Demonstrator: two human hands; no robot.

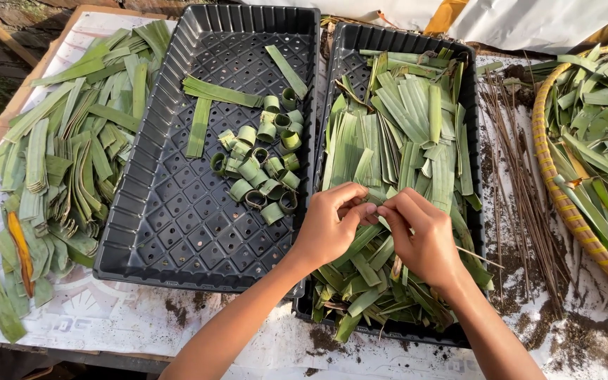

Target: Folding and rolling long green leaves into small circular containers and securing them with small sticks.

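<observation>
The tabletop [177, 320] is covered with a white printed sheet, with dark soil scattered over its right part. On the left of it lies a broad heap of cut leaf strips [65, 134], flat and green. Two black plastic trays sit side by side in the middle. The left tray [163, 232] holds a few long strips and a cluster of small leaf rings [262, 169], each one curled into a loop. The right tray [469, 91] is piled with green leaf pieces [395, 134]. At the far right a round woven basket [564, 204] holds more leaves, and a bundle of thin brown sticks [522, 176] lies between it and the right tray.

Both forearms come up from the bottom edge and meet over the right tray. The left hand [328, 225] is curled, its fingertips pinching a narrow leaf strip [373, 209] at its left end. The right hand [423, 236], knuckles up and wrist bent, pinches the same strip from the other side, so both grips are narrow and closed on it. The strip sits just above the leaf pile, fingertips of the two hands almost touching
</observation>
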